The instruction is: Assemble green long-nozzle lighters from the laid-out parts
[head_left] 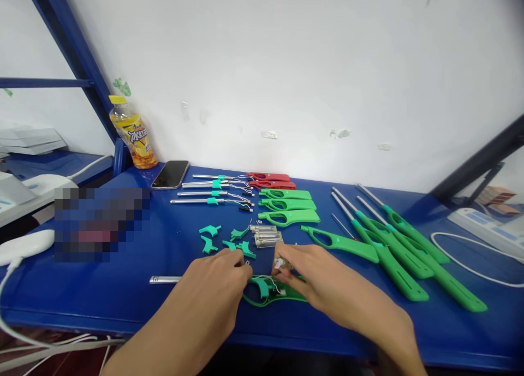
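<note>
My right hand [305, 269] pinches a small clear fuel tank [282, 263] with a white end, just above an open green lighter shell [295, 293]. My left hand [223, 275] is closed at the shell's front end, thumb and forefinger together; what they hold, if anything, is hidden. Inside the shell are a teal trigger [262, 287] and white wires [279, 288]. A metal lighter tube [164, 280] sticks out left from beneath my left hand. Beyond my fingers lie several teal triggers [209, 245] and a cluster of clear tanks [268, 237].
Wired metal tubes [200, 201], red shells [270, 184] and green shells [289, 216] lie at the back. Long green lighters [393, 256] lie to the right, near a white cable [458, 256]. A phone [171, 175] and a drink bottle [134, 136] are at the back left.
</note>
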Available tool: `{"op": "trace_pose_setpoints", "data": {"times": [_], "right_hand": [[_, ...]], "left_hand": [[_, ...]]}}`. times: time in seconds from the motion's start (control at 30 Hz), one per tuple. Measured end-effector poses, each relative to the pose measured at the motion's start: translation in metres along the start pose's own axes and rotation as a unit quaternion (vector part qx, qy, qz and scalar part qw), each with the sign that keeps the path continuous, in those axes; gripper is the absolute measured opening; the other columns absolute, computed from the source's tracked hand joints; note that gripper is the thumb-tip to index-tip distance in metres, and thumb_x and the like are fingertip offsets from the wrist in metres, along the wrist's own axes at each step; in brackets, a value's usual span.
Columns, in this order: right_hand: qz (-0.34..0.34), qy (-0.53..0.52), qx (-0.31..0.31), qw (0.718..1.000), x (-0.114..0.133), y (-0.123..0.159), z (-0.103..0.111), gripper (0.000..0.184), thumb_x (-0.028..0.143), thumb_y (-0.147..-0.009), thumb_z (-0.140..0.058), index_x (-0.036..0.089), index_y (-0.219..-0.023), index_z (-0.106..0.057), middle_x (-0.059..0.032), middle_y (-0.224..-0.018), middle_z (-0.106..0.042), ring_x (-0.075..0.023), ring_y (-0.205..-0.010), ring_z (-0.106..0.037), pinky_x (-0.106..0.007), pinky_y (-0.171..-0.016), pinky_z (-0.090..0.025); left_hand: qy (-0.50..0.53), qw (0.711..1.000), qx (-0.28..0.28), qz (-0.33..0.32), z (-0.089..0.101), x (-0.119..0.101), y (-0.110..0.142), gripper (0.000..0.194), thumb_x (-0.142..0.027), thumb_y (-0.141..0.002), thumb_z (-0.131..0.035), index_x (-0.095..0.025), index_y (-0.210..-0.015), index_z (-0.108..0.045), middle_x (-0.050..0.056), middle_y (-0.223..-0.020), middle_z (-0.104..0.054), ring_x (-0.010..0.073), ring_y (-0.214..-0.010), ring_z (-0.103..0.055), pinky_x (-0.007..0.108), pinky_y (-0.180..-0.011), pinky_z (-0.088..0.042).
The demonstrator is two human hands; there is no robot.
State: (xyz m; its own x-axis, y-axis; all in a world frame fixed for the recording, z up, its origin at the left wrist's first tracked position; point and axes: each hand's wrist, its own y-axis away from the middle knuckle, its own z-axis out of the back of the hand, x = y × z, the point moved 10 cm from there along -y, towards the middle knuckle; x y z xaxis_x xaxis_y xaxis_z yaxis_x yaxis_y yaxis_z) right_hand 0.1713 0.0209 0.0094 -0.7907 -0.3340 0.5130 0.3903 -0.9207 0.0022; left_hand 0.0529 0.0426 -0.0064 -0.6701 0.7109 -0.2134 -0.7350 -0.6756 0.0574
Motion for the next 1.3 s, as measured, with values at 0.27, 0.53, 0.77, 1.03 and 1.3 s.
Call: {"op": "trace_pose_setpoints", "data": {"times": [0.27,0.53,0.77,1.03,1.3], "right_hand": [[0.032,-0.008,-0.04,0.999,0.01,-0.004,0.011,0.025,0.01,-0.107,-0.049,0.026,-0.089,-0.042,0.0053,-0.089,-0.061,-0.0142,-0.071,-0.048,-0.031,-0.063,-0.031],[0.035,-0.033,-0.045,0.998,0.013,-0.003,0.015,0.029,0.005,-0.107,-0.045,0.026,-0.088,-0.036,0.0068,-0.087,-0.054,-0.0135,-0.073,-0.043,-0.029,-0.065,-0.031],[0.041,-0.052,-0.045,0.997,0.016,-0.004,0.015,0.027,0.003,-0.106,-0.047,0.025,-0.091,-0.042,0.0065,-0.09,-0.057,-0.013,-0.076,-0.047,-0.027,-0.067,-0.035],[-0.04,-0.017,-0.116,0.992,0.001,0.007,0.028,0.03,0.044,-0.107,-0.065,0.026,-0.092,-0.047,0.0057,-0.086,-0.059,-0.0155,-0.075,-0.054,-0.029,-0.067,-0.038],[-0.034,0.012,-0.24,0.97,-0.012,0.035,0.013,0.031,0.038,-0.118,-0.031,0.029,-0.107,-0.059,0.0009,-0.098,-0.067,-0.0182,-0.088,-0.067,-0.032,-0.075,-0.049]], "left_hand": [[0.015,1.0,-0.007,0.001,0.002,-0.007,0.006,0.033,-0.015,-0.108,-0.045,-0.021,-0.101,-0.076,0.01,-0.108,-0.073,0.033,-0.097,-0.072,0.048,-0.084,-0.056],[0.049,0.998,-0.034,-0.019,0.005,-0.008,-0.004,0.033,-0.013,-0.108,-0.044,-0.022,-0.104,-0.075,0.008,-0.103,-0.073,0.0313,-0.091,-0.074,0.047,-0.081,-0.057],[0.084,0.991,-0.103,-0.033,0.009,-0.008,-0.012,0.016,-0.017,-0.103,-0.061,-0.02,-0.106,-0.076,0.009,-0.106,-0.074,0.0337,-0.099,-0.073,0.043,-0.079,-0.057],[0.158,0.959,-0.227,-0.066,0.012,-0.005,-0.006,0.019,-0.011,-0.104,-0.056,-0.021,-0.104,-0.072,0.004,-0.098,-0.076,0.0251,-0.092,-0.072,0.04,-0.083,-0.056],[0.169,0.93,-0.303,-0.119,0.009,-0.015,0.005,0.021,-0.01,-0.109,-0.052,-0.025,-0.115,-0.066,0.0,-0.099,-0.07,0.0213,-0.089,-0.064,0.039,-0.087,-0.052]]}}
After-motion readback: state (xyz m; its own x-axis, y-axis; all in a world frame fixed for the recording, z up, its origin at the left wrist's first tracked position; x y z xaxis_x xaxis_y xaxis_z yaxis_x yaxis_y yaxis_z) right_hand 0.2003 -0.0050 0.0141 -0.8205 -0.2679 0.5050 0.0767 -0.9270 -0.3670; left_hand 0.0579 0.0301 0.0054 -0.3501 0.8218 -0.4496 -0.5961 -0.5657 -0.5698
